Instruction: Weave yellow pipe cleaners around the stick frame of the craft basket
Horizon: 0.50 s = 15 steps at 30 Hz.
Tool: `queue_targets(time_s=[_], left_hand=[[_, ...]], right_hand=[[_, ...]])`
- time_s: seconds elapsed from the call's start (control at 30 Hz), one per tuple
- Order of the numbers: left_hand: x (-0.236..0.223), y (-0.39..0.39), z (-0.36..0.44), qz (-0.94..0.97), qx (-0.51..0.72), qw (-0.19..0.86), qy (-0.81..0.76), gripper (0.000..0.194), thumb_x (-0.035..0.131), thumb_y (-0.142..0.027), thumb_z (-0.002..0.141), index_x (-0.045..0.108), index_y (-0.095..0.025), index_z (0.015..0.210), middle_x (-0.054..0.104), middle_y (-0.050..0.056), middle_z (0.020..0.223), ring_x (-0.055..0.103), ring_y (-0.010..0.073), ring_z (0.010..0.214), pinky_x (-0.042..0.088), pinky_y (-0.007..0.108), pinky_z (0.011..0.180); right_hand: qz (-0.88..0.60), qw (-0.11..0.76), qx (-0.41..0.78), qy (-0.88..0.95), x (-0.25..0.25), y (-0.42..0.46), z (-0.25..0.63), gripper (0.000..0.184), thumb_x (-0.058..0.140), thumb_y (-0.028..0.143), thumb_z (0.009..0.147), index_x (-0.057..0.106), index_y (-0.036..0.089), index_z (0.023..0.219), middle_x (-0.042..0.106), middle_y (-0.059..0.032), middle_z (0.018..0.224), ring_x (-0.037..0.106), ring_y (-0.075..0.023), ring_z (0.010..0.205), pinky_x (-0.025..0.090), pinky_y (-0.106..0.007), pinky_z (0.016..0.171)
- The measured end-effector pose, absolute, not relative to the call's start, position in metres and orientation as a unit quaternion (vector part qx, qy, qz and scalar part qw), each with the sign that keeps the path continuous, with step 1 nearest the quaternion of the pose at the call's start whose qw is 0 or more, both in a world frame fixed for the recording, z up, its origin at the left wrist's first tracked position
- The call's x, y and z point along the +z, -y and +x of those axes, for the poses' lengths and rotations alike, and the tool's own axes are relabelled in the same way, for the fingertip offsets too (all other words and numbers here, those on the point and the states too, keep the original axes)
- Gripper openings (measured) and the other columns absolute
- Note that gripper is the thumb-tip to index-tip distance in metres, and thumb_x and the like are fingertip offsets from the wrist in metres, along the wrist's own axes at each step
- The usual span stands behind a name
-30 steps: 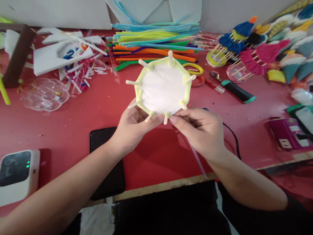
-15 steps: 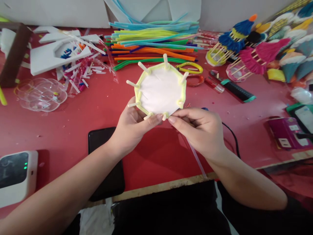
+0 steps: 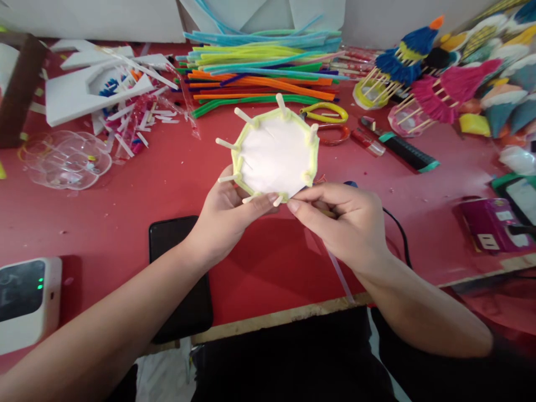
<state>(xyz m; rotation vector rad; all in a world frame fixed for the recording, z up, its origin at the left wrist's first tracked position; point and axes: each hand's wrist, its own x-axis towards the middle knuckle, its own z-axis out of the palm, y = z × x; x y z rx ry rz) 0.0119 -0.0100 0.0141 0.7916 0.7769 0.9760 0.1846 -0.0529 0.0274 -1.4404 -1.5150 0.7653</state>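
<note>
A white many-sided disc with several pale sticks standing up around its rim is held up over the table. A light yellow pipe cleaner runs along the rim and bends round the feet of the sticks. My left hand grips the disc from its lower left, thumb on the near rim and fingers beneath. At the lower right rim, the thumb and forefinger of my right hand are pinched together on the pipe cleaner. The rest of the right fingers are curled, partly hiding what lies in the palm.
Coloured pipe cleaners lie piled at the back. Scissors, a utility knife and stick-and-yarn figures are at right. White foam pieces and a clear flower-shaped tray stand left. A black phone lies by my left forearm.
The disc tilts very slightly, its sticks leaning a little more to the left. My right hand has shifted slightly at the rim; both hands keep their grip.
</note>
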Motion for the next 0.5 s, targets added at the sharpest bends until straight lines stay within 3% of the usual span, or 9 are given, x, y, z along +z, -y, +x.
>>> queue_targets(time_s=[0.23,0.5], left_hand=[[0.0143,0.0096,0.0128,0.352,0.417,0.769,-0.333,0.034,0.086,-0.016,0.077,0.077,-0.014,0.11,0.082,0.009,0.096,0.078,0.0242,0.102,0.064,0.03,0.094],[0.0133,0.0082,0.0117,0.346,0.405,0.775,-0.342,0.042,0.09,-0.019,0.074,0.076,-0.015,0.114,0.081,0.012,0.104,0.076,0.0289,0.112,0.062,0.037,0.101]], right_hand=[[-0.578,0.422,0.302,0.631,0.0288,0.0535,0.1841,0.013,0.072,0.018,0.086,0.075,0.02,0.073,0.035,0.0085,0.05,0.03,-0.0047,0.047,0.025,-0.023,0.045],[-0.584,0.423,0.305,0.622,0.0274,0.0518,0.1859,0.012,0.073,0.021,0.086,0.074,0.02,0.073,0.035,0.0084,0.05,0.031,-0.0051,0.048,0.027,-0.023,0.045]])
